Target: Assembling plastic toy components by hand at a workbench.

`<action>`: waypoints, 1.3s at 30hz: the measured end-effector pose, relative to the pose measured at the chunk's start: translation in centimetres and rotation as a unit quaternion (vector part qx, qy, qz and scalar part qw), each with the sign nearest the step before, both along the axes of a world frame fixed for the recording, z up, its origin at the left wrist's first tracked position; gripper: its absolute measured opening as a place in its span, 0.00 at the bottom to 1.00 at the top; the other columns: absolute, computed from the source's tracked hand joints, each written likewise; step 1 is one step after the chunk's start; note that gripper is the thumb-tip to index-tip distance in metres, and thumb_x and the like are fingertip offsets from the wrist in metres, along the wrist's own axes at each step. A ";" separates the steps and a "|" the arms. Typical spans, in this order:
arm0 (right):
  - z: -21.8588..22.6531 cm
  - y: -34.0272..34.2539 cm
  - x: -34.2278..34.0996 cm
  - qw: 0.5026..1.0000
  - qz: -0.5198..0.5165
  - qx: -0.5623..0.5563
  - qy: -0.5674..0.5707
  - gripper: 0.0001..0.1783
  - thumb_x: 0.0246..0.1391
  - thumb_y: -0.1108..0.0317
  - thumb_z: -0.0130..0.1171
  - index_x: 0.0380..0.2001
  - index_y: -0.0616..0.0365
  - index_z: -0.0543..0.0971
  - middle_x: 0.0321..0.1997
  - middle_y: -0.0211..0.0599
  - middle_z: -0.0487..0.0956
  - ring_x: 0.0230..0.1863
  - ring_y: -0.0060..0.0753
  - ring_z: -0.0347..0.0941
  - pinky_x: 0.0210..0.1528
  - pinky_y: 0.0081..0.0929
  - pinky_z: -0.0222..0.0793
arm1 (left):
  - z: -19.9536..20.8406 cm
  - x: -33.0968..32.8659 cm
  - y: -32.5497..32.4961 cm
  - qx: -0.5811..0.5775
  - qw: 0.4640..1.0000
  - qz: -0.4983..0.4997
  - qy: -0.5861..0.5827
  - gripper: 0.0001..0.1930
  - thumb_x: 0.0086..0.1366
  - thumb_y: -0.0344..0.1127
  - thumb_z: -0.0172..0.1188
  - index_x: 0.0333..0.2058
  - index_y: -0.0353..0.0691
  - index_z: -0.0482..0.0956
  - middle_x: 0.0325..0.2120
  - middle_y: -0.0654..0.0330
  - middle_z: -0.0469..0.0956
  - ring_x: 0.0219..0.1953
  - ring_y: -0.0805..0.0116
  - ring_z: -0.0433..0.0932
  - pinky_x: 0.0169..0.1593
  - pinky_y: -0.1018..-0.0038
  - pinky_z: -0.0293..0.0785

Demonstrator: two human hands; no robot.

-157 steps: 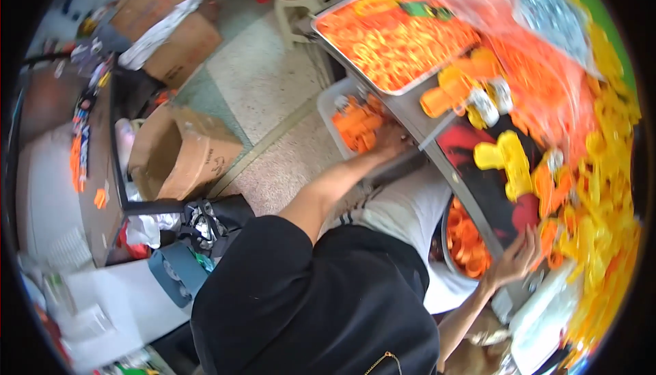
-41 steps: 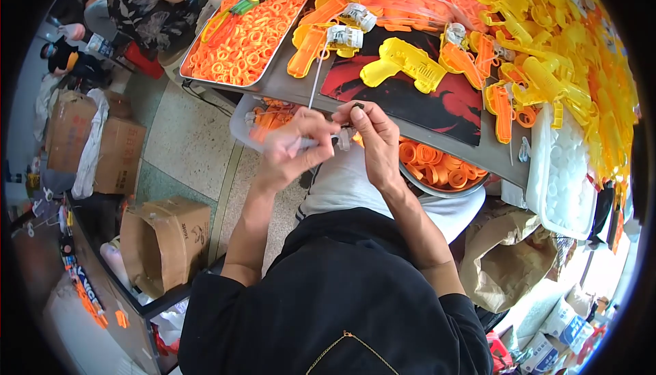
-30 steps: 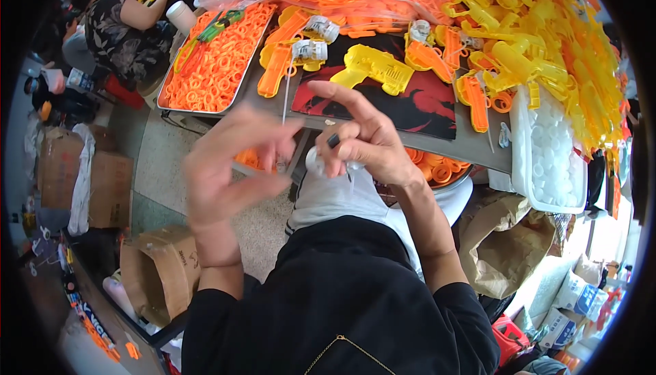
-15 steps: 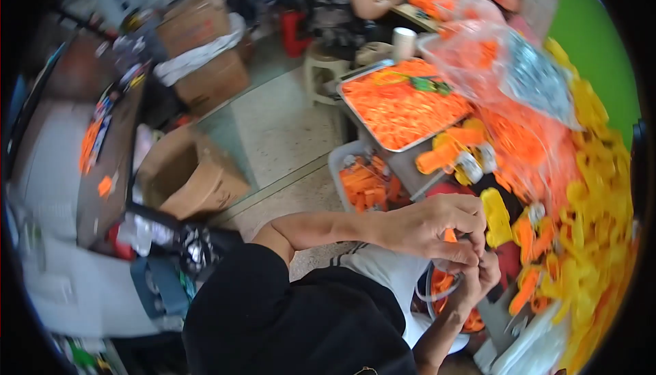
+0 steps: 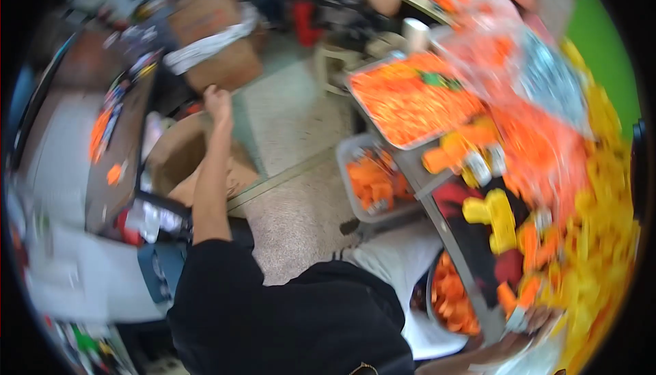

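Observation:
My left hand (image 5: 218,105) is stretched out over the open cardboard box (image 5: 179,153) on the floor at the left. Its fingers are smeared by motion, and nothing can be made out in them. At the lower right, my right hand (image 5: 541,320) is partly hidden by the picture's edge and clutter. It lies close to an orange plastic piece (image 5: 507,298) with a pale end; whether it touches it is unclear. Beyond it, a yellow gun-shaped plastic piece (image 5: 502,221) rests on dark and red cloth. A tub of orange parts (image 5: 456,300) stands beside my leg.
A metal tray (image 5: 408,147) heaped with small orange parts sits on the bench, with a grey bin (image 5: 350,184) below. Yellow plastic pieces (image 5: 594,252) pile up along the right, under clear bags (image 5: 550,74). Stacked cartons (image 5: 225,67) and a stool (image 5: 331,64) stand farther back, near another person.
My hands were together in front of me at the right. The left has swung out to the cardboard box, and the right has moved to the lower right pile. The whole view has shifted slightly.

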State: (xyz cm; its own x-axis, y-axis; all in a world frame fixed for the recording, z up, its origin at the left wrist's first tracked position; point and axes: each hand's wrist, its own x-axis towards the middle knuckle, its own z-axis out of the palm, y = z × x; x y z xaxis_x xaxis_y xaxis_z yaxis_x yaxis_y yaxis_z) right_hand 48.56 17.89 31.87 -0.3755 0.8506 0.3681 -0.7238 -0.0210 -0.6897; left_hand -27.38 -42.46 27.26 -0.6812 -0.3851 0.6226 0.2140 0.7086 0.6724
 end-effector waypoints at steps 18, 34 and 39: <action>7.9 -2.3 -0.5 0.864 -0.233 -0.009 -0.446 0.05 0.62 0.71 0.61 0.36 0.62 0.82 0.22 0.28 0.73 0.21 0.16 0.65 0.27 0.18 0.62 | 1.0 39.8 60.0 -0.385 0.550 -0.702 0.240 0.22 0.52 0.43 0.75 0.43 0.40 0.82 0.57 0.53 0.70 0.65 0.54 0.62 0.65 0.53 0.56; -2.9 1.7 -12.9 0.755 -0.074 0.190 -0.623 0.12 0.56 0.61 0.65 0.35 0.60 0.85 0.29 0.43 0.82 0.32 0.46 0.80 0.36 0.39 0.72 | -3.3 42.5 56.5 0.050 0.534 -0.794 -0.284 0.17 0.64 0.20 0.59 0.51 0.36 0.72 0.40 0.58 0.79 0.45 0.70 0.79 0.50 0.74 0.75; -2.9 1.8 -12.9 0.754 -0.078 0.190 -0.624 0.12 0.55 0.62 0.66 0.34 0.61 0.85 0.31 0.45 0.82 0.33 0.49 0.80 0.36 0.41 0.71 | -2.2 42.7 57.0 -0.012 0.543 -0.814 -0.206 0.15 0.65 0.19 0.56 0.50 0.36 0.72 0.40 0.55 0.79 0.43 0.69 0.81 0.46 0.74 0.79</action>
State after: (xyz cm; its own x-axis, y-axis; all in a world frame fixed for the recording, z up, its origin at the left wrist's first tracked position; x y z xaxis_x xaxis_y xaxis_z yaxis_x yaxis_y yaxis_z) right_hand 35.70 19.73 28.94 -0.5380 0.8420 0.0398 0.5203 0.3688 -0.7703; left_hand 15.36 14.57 25.03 -0.1900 0.9412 0.2795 0.4051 -0.1842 0.8955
